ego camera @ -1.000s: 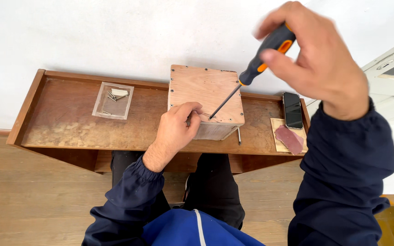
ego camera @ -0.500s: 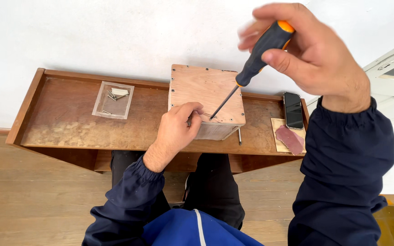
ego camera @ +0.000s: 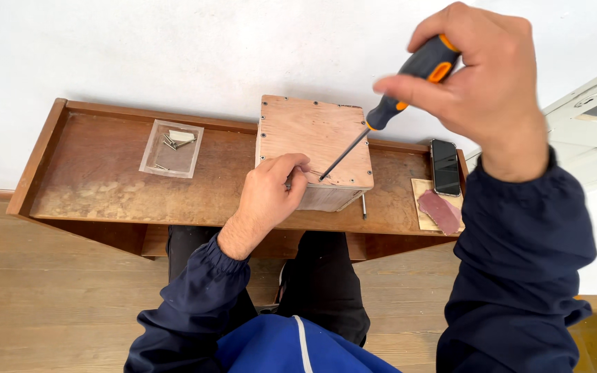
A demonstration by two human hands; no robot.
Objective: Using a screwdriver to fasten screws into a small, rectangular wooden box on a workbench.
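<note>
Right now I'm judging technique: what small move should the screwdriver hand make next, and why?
Probably press down and turn: the screwdriver tip already sits at a screw on the wooden box, which the left hand steadies, while the right hand holds the handle.

View: head cam, only one you have.
Facing: steeply down over bench (ego camera: 105, 200), wall beyond.
Range: close; right hand (ego camera: 481, 83) nearest lens.
Overlap: n/a.
</note>
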